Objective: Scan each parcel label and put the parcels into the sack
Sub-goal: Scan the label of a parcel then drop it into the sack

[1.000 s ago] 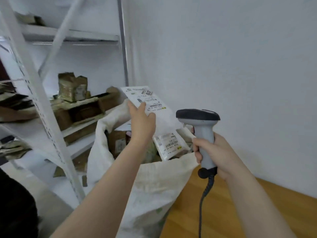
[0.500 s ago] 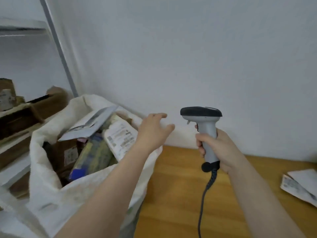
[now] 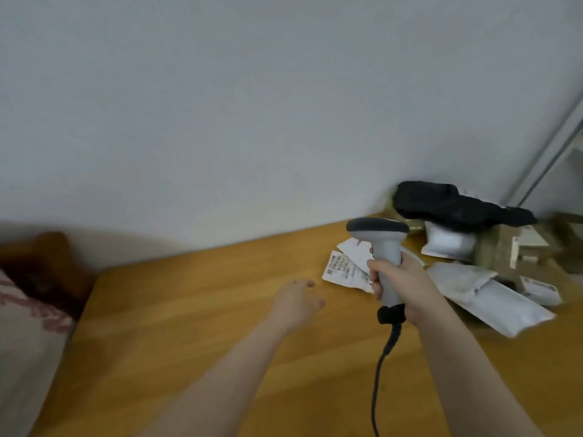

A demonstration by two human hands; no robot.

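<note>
Since half a second ago the view has swung right. The white woven sack with red print has slid to the far left edge, its mouth out of sight, and a heap of parcels has come into view at right. Left hand, then at the sack rim, is now out over bare wood.

Pale grey wall fills the upper half. Orange-brown wooden table runs below, butted against it. Sack stands off the table's left end. Something dark brown behind it, too blurred to tell.

Parcels all sit on the table's right end, well apart from the sack.
- Largest is a flat white plastic mailer, lying slanted at the front of the heap.
- Black plastic bag parcel at the back by the wall, lying atop a puffy white pouch.
- Brown cardboard box just right of the pouch.
- Nearest the hands is a thin white parcel with a printed barcode label. Label faces up, print unreadable, partly hidden behind the scanner.

Grey handheld barcode scanner with dark head is held upright, nose toward the left. Dark cable hangs from its base.

Right hand is wrapped round the scanner grip. Left hand holds nothing, fingers loosely spread, palm down above the table, short of the labelled parcel.
</note>
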